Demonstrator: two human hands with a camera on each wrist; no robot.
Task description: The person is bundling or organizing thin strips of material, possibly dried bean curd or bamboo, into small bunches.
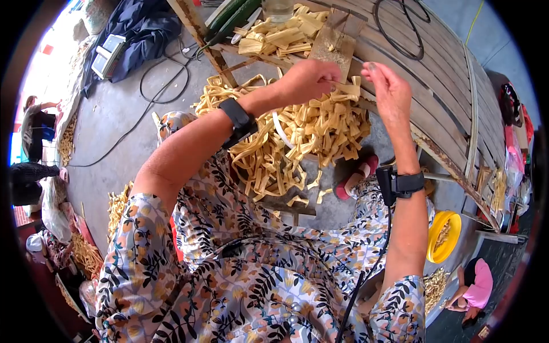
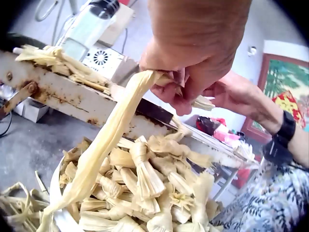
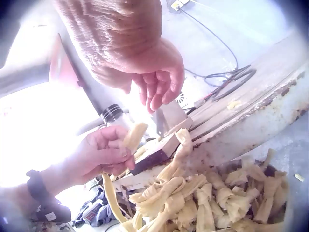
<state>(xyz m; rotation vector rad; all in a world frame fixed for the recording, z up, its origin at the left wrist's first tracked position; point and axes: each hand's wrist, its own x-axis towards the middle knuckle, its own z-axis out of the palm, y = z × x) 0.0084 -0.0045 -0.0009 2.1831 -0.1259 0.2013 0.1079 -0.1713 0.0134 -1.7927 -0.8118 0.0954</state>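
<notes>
My left hand (image 1: pixel 309 82) grips a pale yellow, leaf-like strip (image 2: pixel 108 133) over the pile. One long tail of it hangs down, and a short folded end (image 3: pixel 135 136) sticks out past the fingertips. Just to the right, my right hand (image 1: pixel 392 94) hovers with loosely bent fingers and nothing in them. Below both hands lies a heap of knotted yellow pieces (image 1: pixel 337 126), with longer loose strips (image 1: pixel 246 166) on its left side. A white curved rim (image 1: pixel 282 132) shows among them.
Beyond the hands stands a slatted wooden table (image 1: pixel 434 97) with a rusty edge. A wooden block (image 1: pixel 333 48), flat yellow pieces (image 1: pixel 280 37), green cucumbers (image 1: pixel 231 20) and a clear jar (image 1: pixel 278 10) are on it. A yellow bucket (image 1: pixel 444 237) stands right. Cables (image 1: pixel 166 97) cross the floor.
</notes>
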